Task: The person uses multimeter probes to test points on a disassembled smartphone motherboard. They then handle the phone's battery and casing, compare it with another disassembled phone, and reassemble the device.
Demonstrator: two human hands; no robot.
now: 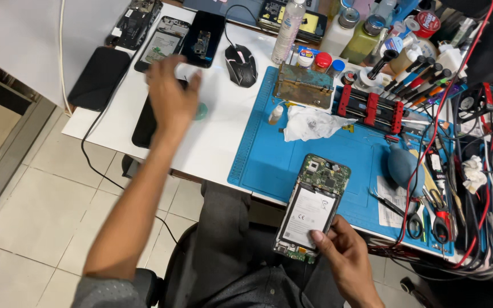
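Phone (311, 207) with its back cover off, battery and circuit board exposed, sits gripped in the right hand (346, 256) at the near edge of a blue work mat (269, 159), thumb pressed on the battery and the open side turned up toward the camera, likely so the insides stay in view. Off to the left, the left hand (169, 97) reaches across the white table (218, 131) with fingers spread open, hovering over a dark phone (145, 122) lying flat and just beside a small green object (201, 111); motion blur hides whether it touches either. More phones lie farther back, and a black mouse (242, 64), a crumpled tissue (309, 122) and tools crowd the right.
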